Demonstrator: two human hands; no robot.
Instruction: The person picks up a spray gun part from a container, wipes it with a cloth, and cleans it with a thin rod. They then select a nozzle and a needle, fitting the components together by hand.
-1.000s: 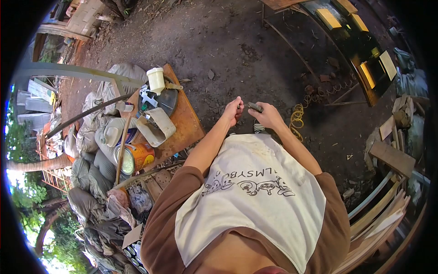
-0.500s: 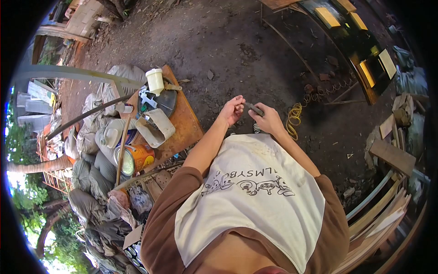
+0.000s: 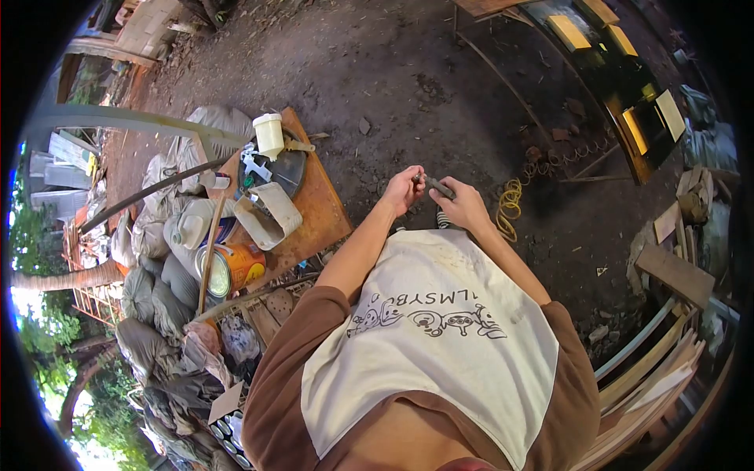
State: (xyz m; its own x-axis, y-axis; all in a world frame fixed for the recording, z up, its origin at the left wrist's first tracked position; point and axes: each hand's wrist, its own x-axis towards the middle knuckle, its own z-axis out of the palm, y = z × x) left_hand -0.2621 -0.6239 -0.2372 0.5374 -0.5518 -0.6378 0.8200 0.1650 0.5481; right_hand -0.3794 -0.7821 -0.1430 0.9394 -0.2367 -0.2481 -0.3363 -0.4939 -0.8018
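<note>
In front of my waist, my right hand (image 3: 455,204) is wrapped round a dark, narrow tool (image 3: 440,187), whose front end points toward my other hand. My left hand (image 3: 404,191) is closed at the tool's tip, its fingers pinched together. Something small and dark shows between those fingers, too small to name. Both hands are close together over the dark ground.
An orange-brown board (image 3: 318,200) at the left bears a white spray gun cup (image 3: 269,135), a cut plastic container (image 3: 269,217) and an orange can (image 3: 236,268). A yellow coiled hose (image 3: 509,210) lies right of my hands. Wood strips (image 3: 652,385) lean at the lower right.
My left hand has turned slightly and its fingers have drawn in, so a small dark thing shows between them. The tool in my right hand has barely moved.
</note>
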